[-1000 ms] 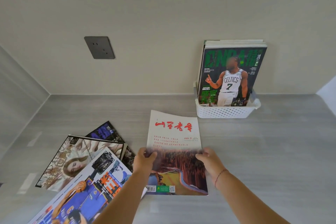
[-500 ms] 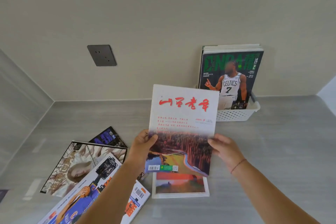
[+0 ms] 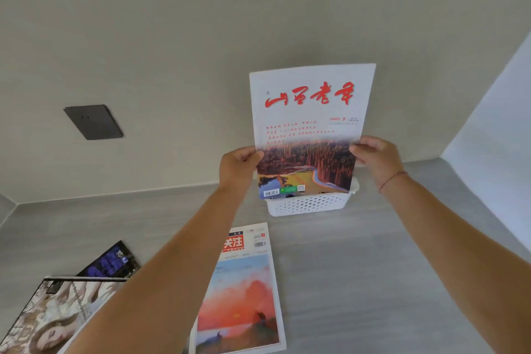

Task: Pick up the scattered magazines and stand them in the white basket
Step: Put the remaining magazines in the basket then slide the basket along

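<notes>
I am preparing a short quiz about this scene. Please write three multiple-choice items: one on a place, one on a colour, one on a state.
1. Where is the held magazine?
A. flat on the table
B. upright over the basket
C. on the wall plate

2. What colour is its title?
A. red
B. green
C. black

3. How is it held?
A. left hand only
B. right hand only
C. both hands

Answers: 1 B, its lower edge meets the basket rim. 2 A, the large characters are red. 3 C, the left hand and right hand pinch opposite edges.

Both hands, left (image 3: 240, 165) and right (image 3: 376, 154), hold a white magazine (image 3: 311, 112) upright above the white basket (image 3: 309, 204).
</notes>
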Motion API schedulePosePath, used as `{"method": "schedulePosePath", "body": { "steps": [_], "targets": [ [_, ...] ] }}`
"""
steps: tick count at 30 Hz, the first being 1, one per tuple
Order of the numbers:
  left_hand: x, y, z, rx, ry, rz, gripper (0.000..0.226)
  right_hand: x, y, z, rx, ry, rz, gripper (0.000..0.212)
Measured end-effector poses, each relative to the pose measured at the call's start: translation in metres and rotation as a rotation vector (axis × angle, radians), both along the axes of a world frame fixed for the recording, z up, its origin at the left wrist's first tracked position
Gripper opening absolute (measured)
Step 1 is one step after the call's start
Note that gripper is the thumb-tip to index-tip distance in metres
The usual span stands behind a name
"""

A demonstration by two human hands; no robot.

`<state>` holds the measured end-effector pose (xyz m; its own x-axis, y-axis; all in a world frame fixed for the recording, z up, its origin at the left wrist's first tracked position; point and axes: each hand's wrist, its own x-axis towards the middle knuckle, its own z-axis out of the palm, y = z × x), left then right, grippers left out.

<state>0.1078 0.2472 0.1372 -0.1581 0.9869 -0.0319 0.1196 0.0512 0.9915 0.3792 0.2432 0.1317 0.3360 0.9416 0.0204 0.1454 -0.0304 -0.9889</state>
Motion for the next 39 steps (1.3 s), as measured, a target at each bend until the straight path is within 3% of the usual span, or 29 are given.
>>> {"method": "schedulePosePath", "body": {
  "steps": [11,19,26,31,33,39],
  "targets": [
    [0.045,0.049,-0.032,-0.056,0.047,0.085,0.019,0.034,0.050,-0.020,-0.034,-0.071,-0.022,0.026],
    [0.042,0.058,-0.068,-0.122,0.055,0.153,0.018,0.028,0.057,-0.062,-0.158,-0.018,0.026,0.014],
    [0.040,0.058,-0.093,-0.212,0.172,0.215,0.007,0.028,0.059,-0.078,-0.215,-0.176,-0.047,0.006],
    [0.044,0.056,-0.089,-0.174,0.252,0.309,0.023,0.024,0.061,-0.079,-0.228,-0.210,-0.106,0.026],
    [0.049,0.056,-0.087,-0.143,0.251,0.286,0.036,0.019,0.061,-0.079,-0.229,-0.308,-0.066,0.020],
    [0.062,0.056,-0.089,-0.110,0.364,0.243,0.025,0.003,0.060,-0.081,-0.237,-0.468,-0.046,0.027]
  ]
}}
